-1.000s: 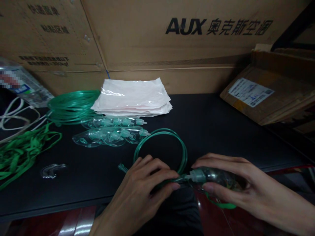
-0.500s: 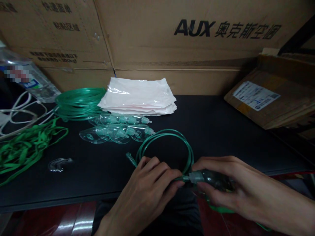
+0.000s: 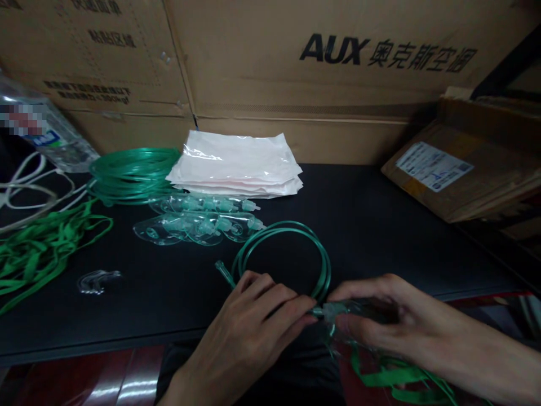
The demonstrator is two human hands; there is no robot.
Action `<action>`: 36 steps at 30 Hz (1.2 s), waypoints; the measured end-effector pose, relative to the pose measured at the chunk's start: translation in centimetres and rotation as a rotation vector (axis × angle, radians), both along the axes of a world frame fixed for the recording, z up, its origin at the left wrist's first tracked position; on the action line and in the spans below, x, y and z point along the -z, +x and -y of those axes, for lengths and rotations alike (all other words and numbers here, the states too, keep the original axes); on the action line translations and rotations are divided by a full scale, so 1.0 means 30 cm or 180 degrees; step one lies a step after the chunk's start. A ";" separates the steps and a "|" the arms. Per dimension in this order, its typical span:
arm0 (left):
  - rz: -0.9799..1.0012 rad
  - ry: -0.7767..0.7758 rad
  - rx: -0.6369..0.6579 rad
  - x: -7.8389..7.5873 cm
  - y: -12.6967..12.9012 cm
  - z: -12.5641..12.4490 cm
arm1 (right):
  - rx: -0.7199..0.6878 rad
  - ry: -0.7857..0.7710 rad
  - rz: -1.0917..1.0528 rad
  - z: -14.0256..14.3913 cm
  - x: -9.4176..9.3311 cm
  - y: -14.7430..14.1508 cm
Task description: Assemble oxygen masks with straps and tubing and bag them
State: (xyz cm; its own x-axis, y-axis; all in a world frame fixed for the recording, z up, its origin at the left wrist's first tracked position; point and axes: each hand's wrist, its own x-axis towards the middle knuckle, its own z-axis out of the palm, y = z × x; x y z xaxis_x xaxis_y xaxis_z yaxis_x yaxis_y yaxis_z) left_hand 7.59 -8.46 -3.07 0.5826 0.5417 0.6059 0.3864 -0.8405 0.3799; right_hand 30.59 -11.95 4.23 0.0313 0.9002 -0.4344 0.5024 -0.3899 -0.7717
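A coiled green tube (image 3: pixel 324 262) lies at the table's front edge, one end connector pointing left. My left hand (image 3: pixel 257 332) is closed on the tube near its other end. That end meets the pale connector of a clear oxygen mask (image 3: pixel 336 311); how deeply it is seated I cannot tell. My right hand (image 3: pixel 380 321) is closed around the mask, fingers above and thumb below, hiding most of it. A green elastic strap (image 3: pixel 391 376) hangs under my right hand. Beyond the coil, several clear green masks (image 3: pixel 200 228) lie in two rows.
White plastic pouches (image 3: pixel 236 160) are stacked behind the masks. Left of them are a large green tubing coil (image 3: pixel 133 175), green straps (image 3: pixel 46 248), small clear strips (image 3: pixel 99 281), white cable (image 3: pixel 40 194) and a bottle (image 3: pixel 63 135). A cardboard box (image 3: pixel 469 163) stands at right; a bigger carton (image 3: pixel 338 84) forms the back.
My right hand has turned the mask slightly, and more of the green strap shows below it. My left hand keeps its hold on the tube. The view has shifted slightly.
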 end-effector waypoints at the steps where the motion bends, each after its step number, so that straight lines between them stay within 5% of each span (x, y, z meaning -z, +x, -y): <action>1: -0.0026 0.0009 0.0004 0.000 -0.001 -0.001 | -0.0003 0.0074 0.0021 0.006 0.004 -0.001; 8: -0.0302 -0.0154 0.0099 -0.007 -0.008 -0.007 | -0.1167 0.1106 0.0294 -0.015 -0.021 -0.058; 16: -0.0357 -0.0256 0.0183 -0.021 -0.010 -0.014 | -0.1889 0.2605 0.1721 0.007 -0.010 -0.040; 24: -0.0386 -0.0541 0.0363 -0.042 -0.023 -0.010 | -0.3151 0.3687 0.2443 -0.003 -0.002 -0.012; 30: -0.0242 -0.0777 0.0475 -0.048 -0.030 -0.015 | -0.3364 0.3760 0.2439 0.020 0.052 0.024; 36: -0.0143 -0.0802 0.0146 -0.043 -0.012 -0.009 | -0.2958 0.3687 0.2559 0.007 0.052 0.037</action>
State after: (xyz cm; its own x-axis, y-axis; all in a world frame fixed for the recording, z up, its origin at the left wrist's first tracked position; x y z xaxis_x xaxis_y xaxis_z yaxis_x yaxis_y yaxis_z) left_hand 7.22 -8.19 -1.78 0.6334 0.6446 0.4280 0.3713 -0.7385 0.5628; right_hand 31.70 -12.15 2.68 -0.7855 0.5510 0.2818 0.5998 0.7899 0.1275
